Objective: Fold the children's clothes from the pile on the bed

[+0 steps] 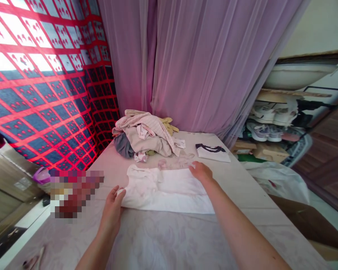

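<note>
A white shirt [169, 195] lies spread lengthwise on the pale patterned bed cover [169, 240], with one side folded over and its surface a little wrinkled. At its left end, my left hand [112, 204] pinches the edge between thumb and fingers. My right hand [201, 172] grips the shirt's far edge near the right end, and that forearm passes over the right end. Beyond the shirt stands a heap of crumpled clothes [149, 137] in pink, beige and grey. A folded white top with a dark collar [212, 152] rests to the far right.
Purple curtains [202, 67] hang behind the bed, and a red and dark checked cloth [45, 86] hangs at left. On the right stand a rack with shoes [273, 131], cardboard boxes [270, 152] and a plastic bag [278, 180]. A blurred-out patch [73, 195] covers the bed's left edge.
</note>
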Available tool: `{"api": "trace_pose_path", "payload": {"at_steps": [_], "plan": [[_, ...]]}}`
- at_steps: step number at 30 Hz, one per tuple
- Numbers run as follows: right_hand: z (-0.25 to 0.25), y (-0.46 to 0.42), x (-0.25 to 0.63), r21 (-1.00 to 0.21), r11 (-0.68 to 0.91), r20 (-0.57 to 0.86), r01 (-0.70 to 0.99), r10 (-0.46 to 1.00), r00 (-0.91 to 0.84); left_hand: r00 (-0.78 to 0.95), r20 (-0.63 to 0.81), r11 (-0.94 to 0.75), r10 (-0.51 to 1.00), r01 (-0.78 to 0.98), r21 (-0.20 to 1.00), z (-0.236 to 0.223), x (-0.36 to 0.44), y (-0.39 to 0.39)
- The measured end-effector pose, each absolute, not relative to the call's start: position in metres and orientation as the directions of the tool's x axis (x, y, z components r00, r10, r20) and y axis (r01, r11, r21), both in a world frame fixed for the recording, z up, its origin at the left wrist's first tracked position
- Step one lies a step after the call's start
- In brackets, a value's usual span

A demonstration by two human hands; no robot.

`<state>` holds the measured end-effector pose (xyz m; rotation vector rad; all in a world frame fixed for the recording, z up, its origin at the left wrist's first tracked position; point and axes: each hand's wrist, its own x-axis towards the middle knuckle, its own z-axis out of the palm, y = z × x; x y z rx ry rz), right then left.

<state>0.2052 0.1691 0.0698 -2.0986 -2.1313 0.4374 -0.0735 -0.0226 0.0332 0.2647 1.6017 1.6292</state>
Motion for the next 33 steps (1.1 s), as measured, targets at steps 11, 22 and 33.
{"api": "trace_pose_path", "payload": {"at_steps": [11, 22, 33], "plan": [[0.043, 0.16, 0.237, -0.267, -0.088, -0.19, 0.96, 0.981, 0.037, -0.525, -0.395, 0.278, 0.754, -0.289, 0.916, 0.036, -0.089, -0.02], [0.053, 0.139, 0.297, -0.224, -0.147, -0.043, 0.963, 0.989, 0.141, -0.456, -0.425, 0.337, 0.782, -0.264, 0.903, 0.038, -0.065, -0.004], [0.062, 0.17, 0.095, -0.427, 0.4, -0.042, 0.811, 0.887, -0.459, -0.344, -0.466, 0.427, 0.815, -0.188, 0.885, 0.035, -0.091, -0.034]]}}
